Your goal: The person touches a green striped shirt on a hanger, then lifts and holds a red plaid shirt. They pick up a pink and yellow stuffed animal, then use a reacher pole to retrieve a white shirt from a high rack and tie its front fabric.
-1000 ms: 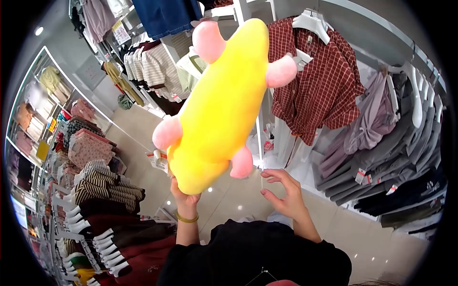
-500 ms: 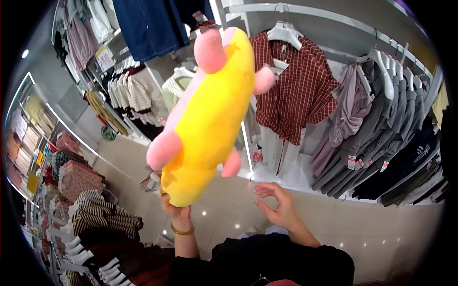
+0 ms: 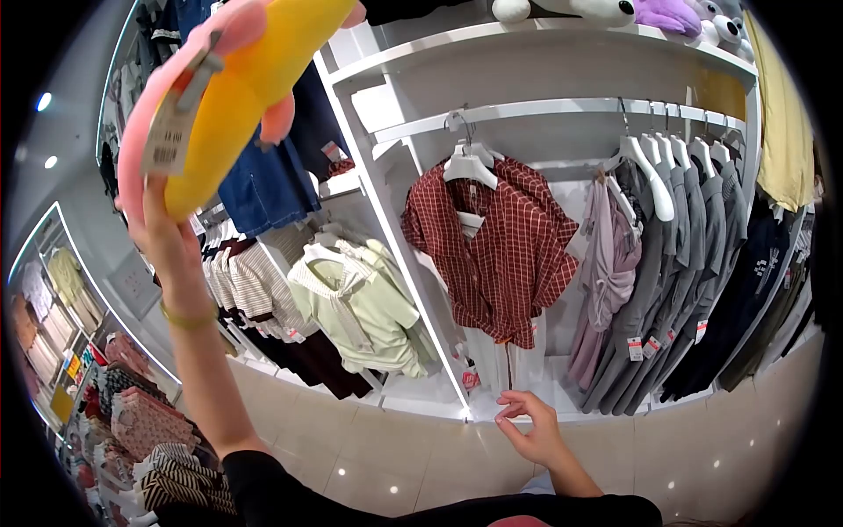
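Note:
My left hand, with a bangle at the wrist, grips the lower end of a pink and yellow plush toy raised at the upper left; the toy's top runs out of view. A paper tag hangs against the toy just above my fingers. Low in the middle, my right hand is held in the air with its fingers apart and nothing in them. Behind it hangs a red checked shirt on a white hanger.
A white rack carries grey garments on the right. Plush toys sit on the top shelf. Light green tops hang left of a white upright. Striped clothes are at the lower left.
My left hand has lifted the plush toy up and to the left, and its tag now shows. My right hand sits slightly lower in view. More of the top shelf is visible.

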The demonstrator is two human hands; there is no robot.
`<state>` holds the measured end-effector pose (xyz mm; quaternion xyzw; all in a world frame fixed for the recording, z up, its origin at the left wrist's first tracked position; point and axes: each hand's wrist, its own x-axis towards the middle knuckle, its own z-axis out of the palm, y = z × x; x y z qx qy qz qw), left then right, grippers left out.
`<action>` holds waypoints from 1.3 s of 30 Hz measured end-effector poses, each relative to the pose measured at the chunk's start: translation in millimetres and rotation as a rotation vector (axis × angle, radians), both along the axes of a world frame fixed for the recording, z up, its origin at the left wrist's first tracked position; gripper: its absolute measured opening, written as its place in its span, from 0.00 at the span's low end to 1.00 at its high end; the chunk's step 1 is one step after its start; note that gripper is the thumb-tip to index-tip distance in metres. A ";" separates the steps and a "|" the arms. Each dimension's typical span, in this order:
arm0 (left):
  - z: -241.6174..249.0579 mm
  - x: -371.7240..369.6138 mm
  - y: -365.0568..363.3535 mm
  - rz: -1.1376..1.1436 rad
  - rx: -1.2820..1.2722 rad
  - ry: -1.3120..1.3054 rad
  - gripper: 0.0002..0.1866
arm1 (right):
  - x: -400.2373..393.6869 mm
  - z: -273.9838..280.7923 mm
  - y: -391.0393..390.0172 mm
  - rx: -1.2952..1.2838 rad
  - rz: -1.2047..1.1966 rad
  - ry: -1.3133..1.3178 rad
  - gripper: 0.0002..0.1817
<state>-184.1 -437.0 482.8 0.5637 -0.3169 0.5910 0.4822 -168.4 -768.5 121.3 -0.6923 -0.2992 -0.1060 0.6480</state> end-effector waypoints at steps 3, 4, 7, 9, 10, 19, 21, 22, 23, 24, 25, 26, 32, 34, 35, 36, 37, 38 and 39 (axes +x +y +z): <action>62.3 31.9 -1.8 0.324 -0.008 -0.103 0.18 | 17.1 -1.8 -7.1 0.007 0.004 0.003 0.20; 77.6 40.4 -13.6 0.390 0.031 -0.102 0.16 | 23.4 -4.5 -9.4 -0.005 -0.007 -0.003 0.20; 105.0 82.6 -36.4 0.691 0.152 -0.178 0.16 | 40.1 -1.5 -16.0 0.001 -0.049 -0.043 0.20; 116.5 118.0 -49.3 1.011 0.156 -0.194 0.24 | 52.7 -5.2 -21.0 0.019 -0.051 -0.071 0.20; 115.0 132.8 -65.0 1.095 0.132 -0.220 0.26 | 57.7 -5.7 -25.2 0.009 -0.063 -0.060 0.20; 114.9 271.5 -120.7 1.071 0.073 -0.035 0.29 | 101.0 -24.9 -91.5 0.025 -0.313 -0.014 0.20; 116.3 283.0 -140.2 1.069 0.066 0.057 0.31 | 110.5 -31.8 -108.1 0.030 -0.390 -0.010 0.20; 119.6 294.6 -143.3 1.088 0.071 0.051 0.32 | 114.0 -36.0 -116.7 0.034 -0.403 -0.016 0.20; 121.6 299.9 -149.6 1.110 0.073 0.045 0.32 | 116.8 -40.0 -125.2 0.019 -0.423 -0.003 0.20; 123.7 304.7 -155.2 1.073 0.089 0.060 0.33 | 119.6 -41.9 -132.0 0.003 -0.442 0.009 0.20; 123.3 310.7 -161.4 1.114 0.088 0.093 0.32 | 122.9 -42.2 -137.6 0.003 -0.451 -0.001 0.20; 124.0 316.5 -169.6 1.156 0.101 0.138 0.32 | 126.1 -41.2 -143.7 0.006 -0.472 0.004 0.20; 126.6 349.8 -201.2 1.228 0.062 0.148 0.29 | 146.9 -47.3 -177.9 0.039 -0.509 0.052 0.19; 130.2 356.6 -206.8 1.253 0.053 0.118 0.26 | 153.5 -54.4 -188.5 0.055 -0.526 0.101 0.19; 134.4 357.8 -206.8 1.247 0.054 0.119 0.26 | 156.9 -56.3 -193.8 0.052 -0.528 0.094 0.19; 139.3 357.9 -205.2 1.200 0.093 0.085 0.25 | 159.1 -57.0 -198.1 0.049 -0.528 0.087 0.20; 143.2 357.9 -202.6 1.154 0.130 0.051 0.24 | 159.4 -56.2 -201.4 0.047 -0.530 0.087 0.20; 145.3 355.9 -200.6 1.114 0.124 -0.021 0.22 | 157.8 -51.0 -203.7 0.042 -0.560 0.053 0.20; 146.9 354.0 -196.9 1.058 0.100 -0.088 0.22 | 157.0 -46.3 -206.3 0.035 -0.589 0.019 0.20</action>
